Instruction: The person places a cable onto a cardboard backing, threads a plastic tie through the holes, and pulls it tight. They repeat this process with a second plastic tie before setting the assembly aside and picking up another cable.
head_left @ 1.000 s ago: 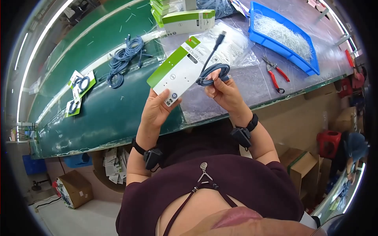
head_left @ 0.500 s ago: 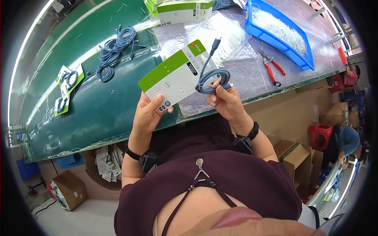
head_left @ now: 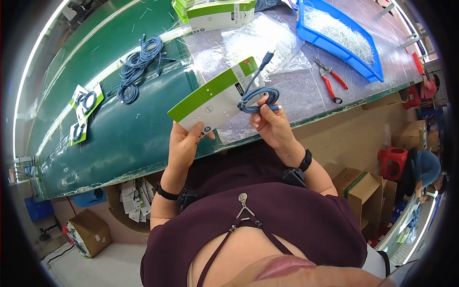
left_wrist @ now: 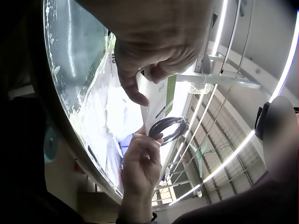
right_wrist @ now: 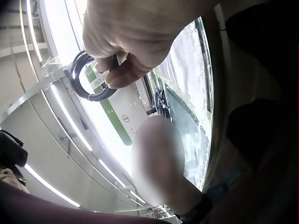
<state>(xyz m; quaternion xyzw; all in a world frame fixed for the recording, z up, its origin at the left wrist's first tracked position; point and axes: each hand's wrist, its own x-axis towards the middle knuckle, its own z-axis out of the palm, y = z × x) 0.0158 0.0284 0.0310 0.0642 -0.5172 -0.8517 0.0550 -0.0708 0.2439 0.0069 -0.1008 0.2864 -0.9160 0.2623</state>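
In the head view my left hand [head_left: 184, 146] pinches the lower edge of a flat green-and-white USB-C cable packaging card [head_left: 208, 106], thumb on its printed face. My right hand [head_left: 274, 125] grips a coiled blue-grey USB-C cable [head_left: 248, 106] between thumb and fingers. One connector end of the cable sticks up past the coil, in front of the card's right end. Seen from the left wrist, the coil [left_wrist: 161, 125] overlaps the end of the card [left_wrist: 158, 97]. The right wrist view shows the card [right_wrist: 122, 110] behind the coil [right_wrist: 77, 84].
A cable bundle [head_left: 136, 69] and several carded cables [head_left: 86, 101] lie on the green mat at left. Farther back are stacked cards [head_left: 221, 17] and a plastic bag of white ties [head_left: 267, 40]. Red-handled pliers [head_left: 332, 81] lie near a blue bin [head_left: 334, 48] of clear strips.
The card has turned slightly and tilted flatter, so its printed face looks narrower. Both hands keep their holds. The head view has shifted a little.
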